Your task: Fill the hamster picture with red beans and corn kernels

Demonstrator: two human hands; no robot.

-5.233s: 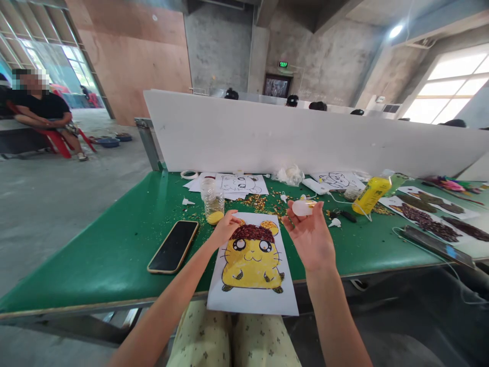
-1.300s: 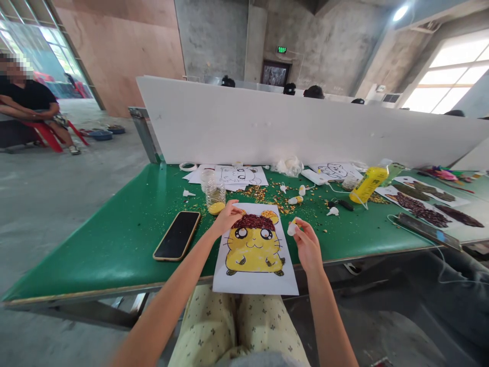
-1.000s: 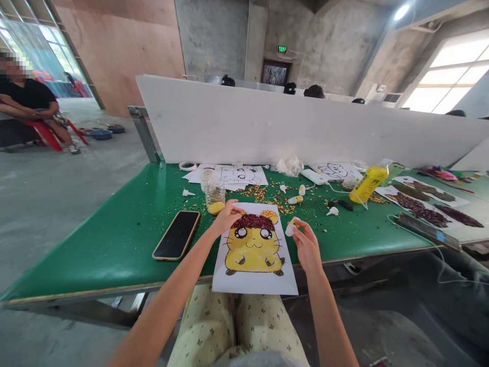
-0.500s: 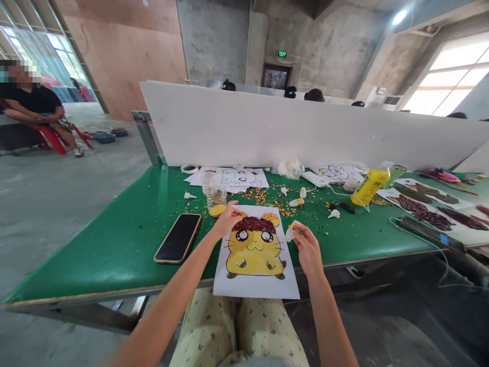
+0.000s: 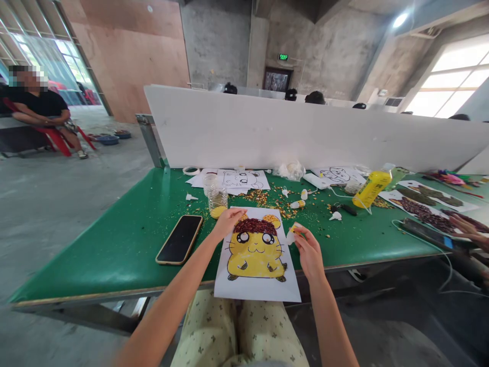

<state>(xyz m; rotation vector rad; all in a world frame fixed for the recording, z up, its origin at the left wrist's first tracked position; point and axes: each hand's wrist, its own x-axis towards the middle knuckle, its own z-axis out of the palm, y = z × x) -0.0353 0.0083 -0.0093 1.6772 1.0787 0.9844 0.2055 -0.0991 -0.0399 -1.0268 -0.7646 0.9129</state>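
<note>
A sheet of white paper with a yellow hamster picture lies over the table's front edge. Dark red beans cover the top of the hamster's head, and orange-yellow pieces fill its right ear. My left hand is at the left ear, fingertips together and partly covering it; whatever they pinch is too small to make out. Beside the sheet's right edge, my right hand grips a small glue bottle with a yellow label, its pale end pointing down to the left.
A phone and a clear plastic jar with yellow grains stand left. Scattered kernels, small bottles and a yellow liquid bottle lie beyond. A white board borders the back. Another person's hand reaches in at right.
My left fingertips have come down slightly closer to the hamster's left ear. My right hand stays nearly in place with the glue bottle. Another person's hand has appeared at the right edge.
</note>
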